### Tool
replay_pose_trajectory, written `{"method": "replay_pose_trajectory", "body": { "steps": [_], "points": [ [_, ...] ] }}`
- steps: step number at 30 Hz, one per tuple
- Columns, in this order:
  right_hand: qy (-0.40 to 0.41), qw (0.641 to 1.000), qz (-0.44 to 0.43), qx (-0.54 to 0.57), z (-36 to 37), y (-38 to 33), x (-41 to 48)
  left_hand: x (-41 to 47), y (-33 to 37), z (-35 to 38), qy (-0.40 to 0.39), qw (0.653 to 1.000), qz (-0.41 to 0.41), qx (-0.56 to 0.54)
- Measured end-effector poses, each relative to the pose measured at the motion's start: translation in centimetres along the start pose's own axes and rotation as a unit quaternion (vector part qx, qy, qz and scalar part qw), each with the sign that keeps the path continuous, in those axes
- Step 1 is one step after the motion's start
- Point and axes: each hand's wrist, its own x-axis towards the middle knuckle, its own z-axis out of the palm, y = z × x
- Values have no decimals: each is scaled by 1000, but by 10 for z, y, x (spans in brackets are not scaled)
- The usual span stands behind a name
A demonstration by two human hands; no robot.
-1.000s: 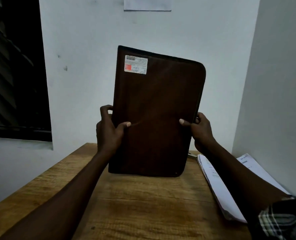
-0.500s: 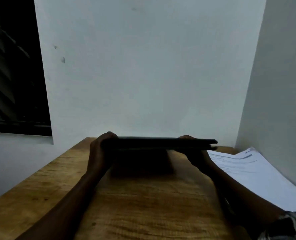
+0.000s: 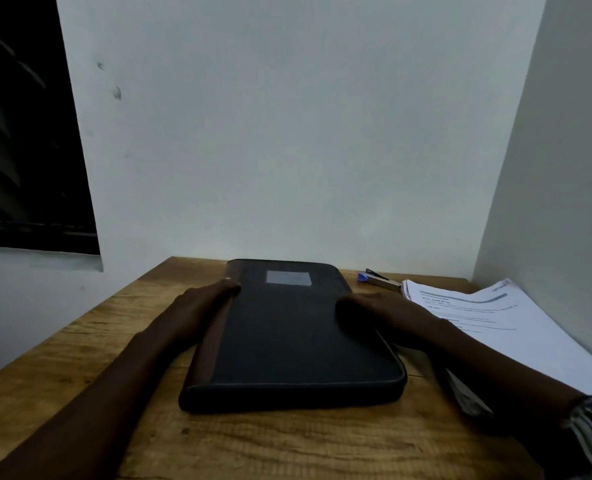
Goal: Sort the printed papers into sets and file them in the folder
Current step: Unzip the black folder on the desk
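Centrally, a closed dark folder [image 3: 294, 334] lies flat on the wooden table [image 3: 79, 358]. Left hand [image 3: 201, 303] rests open along its brown spine; right hand [image 3: 374, 306] lies flat on its zipped edge. It looks stiff and padded, best gripped by its edges. Floppy papers [image 3: 495, 317] wait at right, a stapler [image 3: 379, 278] beyond.

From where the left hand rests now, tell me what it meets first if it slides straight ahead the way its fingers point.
Probably nothing on the table: the left hand lies along the folder's brown spine edge, pointing at the back wall. The tabletop ahead looks free, though depth is unclear.
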Motion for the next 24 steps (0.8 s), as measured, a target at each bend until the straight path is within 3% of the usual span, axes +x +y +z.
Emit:
{"method": "replay_pose_trajectory", "body": {
  "steps": [2,8,15,21,24],
  "points": [
    [-31,999,26,-7,-1,-1,-3,5,-1,-1,-45,996,-51,-49],
    [-43,998,13,-37,3,-7,-5,37,3,-17,-74,993,-87,-20],
    [-35,998,18,-58,-4,-1,-4,47,15,-4,-10,991,-134,9],
    [55,992,110,0,-4,7,30,59,40,2,-25,995,-94,-2],
    [55,990,124,29,-1,7,64,74,48,5,-28,998,-53,22]
  ]
}}
